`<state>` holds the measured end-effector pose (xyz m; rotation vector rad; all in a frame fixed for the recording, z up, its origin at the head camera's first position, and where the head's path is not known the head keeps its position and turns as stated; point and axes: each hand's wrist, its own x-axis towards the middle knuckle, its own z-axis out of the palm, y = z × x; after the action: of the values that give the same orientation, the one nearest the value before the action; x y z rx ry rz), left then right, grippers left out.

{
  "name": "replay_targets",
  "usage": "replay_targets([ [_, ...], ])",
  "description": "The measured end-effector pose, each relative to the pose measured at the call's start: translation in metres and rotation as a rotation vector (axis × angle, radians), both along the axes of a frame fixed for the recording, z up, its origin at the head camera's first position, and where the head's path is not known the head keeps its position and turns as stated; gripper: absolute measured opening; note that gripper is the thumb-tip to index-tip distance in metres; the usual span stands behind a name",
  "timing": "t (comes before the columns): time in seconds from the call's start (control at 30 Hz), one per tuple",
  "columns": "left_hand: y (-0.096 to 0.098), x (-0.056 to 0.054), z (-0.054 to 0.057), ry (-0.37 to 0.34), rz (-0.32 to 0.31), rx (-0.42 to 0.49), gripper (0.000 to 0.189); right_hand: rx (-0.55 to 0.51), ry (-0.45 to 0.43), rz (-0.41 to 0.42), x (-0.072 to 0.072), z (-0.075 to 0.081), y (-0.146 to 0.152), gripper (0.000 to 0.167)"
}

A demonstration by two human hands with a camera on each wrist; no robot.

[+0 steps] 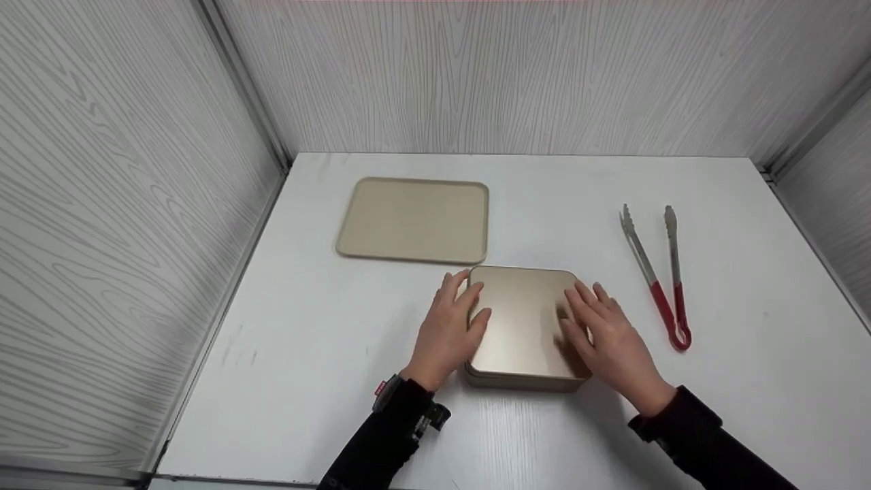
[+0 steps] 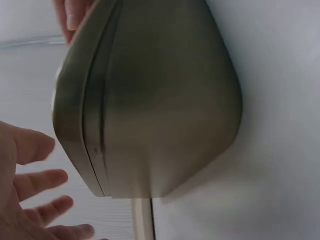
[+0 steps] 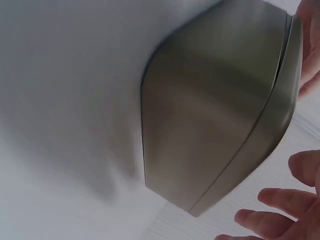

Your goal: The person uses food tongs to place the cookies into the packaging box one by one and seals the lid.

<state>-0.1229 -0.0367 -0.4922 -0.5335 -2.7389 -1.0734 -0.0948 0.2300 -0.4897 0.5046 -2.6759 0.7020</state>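
Observation:
A gold-coloured metal tin point(image 1: 520, 327) stands upright with its lid on. In the left wrist view, a seam line runs round the tin's wall point(image 2: 165, 100) just under the lid point(image 2: 70, 105). My left hand point(image 1: 446, 333) is at the tin's left edge, fingers spread and loosely bent. At the right edge hovers my right hand point(image 1: 609, 333), its fingers relaxed and reflected in the shiny top. Both wrist views show the nearer fingers point(image 2: 45, 182) and fingertips point(image 3: 270, 222) standing apart from the tin, with nothing held.
A flat beige tray point(image 1: 415, 221) lies behind the tin, to the left, its near right corner close to the tin's far edge. Red-handled metal tongs point(image 1: 660, 286) lie spread to the right. Pale wood-grain panels point(image 1: 517, 75) enclose the white table point(image 1: 286, 381) at back and sides.

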Motion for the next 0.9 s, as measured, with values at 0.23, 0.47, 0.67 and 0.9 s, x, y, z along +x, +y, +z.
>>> replay_targets([
  [0.23, 0.021, -0.013, -0.001, 0.097, -0.138, -0.465, 0.068, 0.167, -0.138, 0.036, -0.022, -0.007, -0.011, 0.065],
  [0.47, 0.027, -0.018, -0.013, 0.004, -0.117, -0.549, 0.078, 0.228, -0.162, 0.041, -0.023, -0.019, -0.017, 0.065],
  [0.67, 0.025, -0.018, -0.021, 0.021, -0.126, -0.461, 0.073, 0.221, -0.15, 0.035, -0.022, -0.023, -0.019, 0.064],
  [0.9, 0.024, -0.019, -0.021, 0.022, -0.13, -0.429, 0.072, 0.218, -0.132, 0.033, -0.023, -0.026, -0.02, 0.063],
])
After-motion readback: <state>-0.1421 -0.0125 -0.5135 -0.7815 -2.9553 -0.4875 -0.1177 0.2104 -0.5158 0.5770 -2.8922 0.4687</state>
